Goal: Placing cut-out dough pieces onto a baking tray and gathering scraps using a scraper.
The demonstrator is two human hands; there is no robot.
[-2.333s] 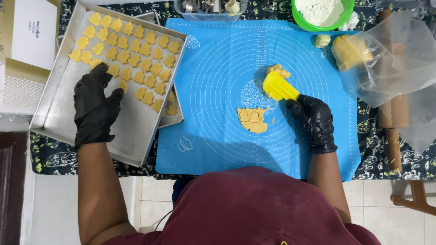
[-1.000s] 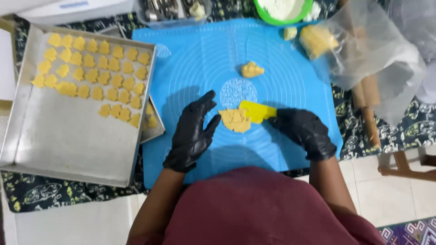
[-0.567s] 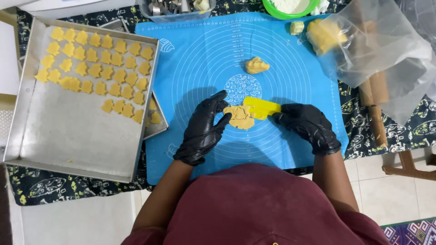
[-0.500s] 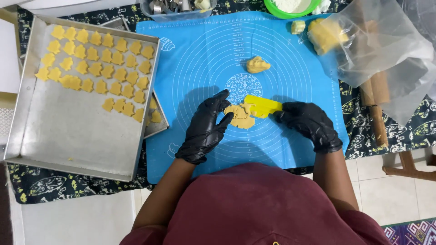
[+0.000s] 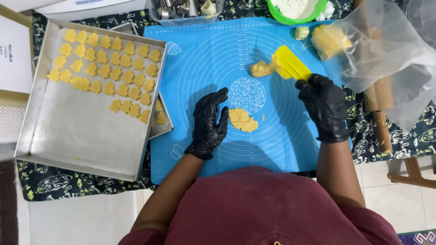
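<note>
The person is mid cookie-cutting here, at the cleanup bit of the round. Right hand (image 5: 324, 106) has a closed grip on the yellow scraper (image 5: 290, 63), blade pushed up against a small dough lump (image 5: 262, 69) on the far side of the blue silicone mat (image 5: 200, 54). Left hand (image 5: 209, 122) lies open, holding nothing, fingers just left of the flat dough scraps (image 5: 243, 120) near the mat's middle.

The baking tray (image 5: 68, 136) to the left already carries rows of cut cookie shapes (image 5: 109, 68) across its far half; the near half is bare lining. Looks like leftover bits are being gathered for a re-roll. Next move probably calls for sliding the blade flat under those thin scraps so they lift without tearing. The rolling pin (image 5: 379, 113) sits off to the right, partly under a plastic bag (image 5: 390, 50).
</note>
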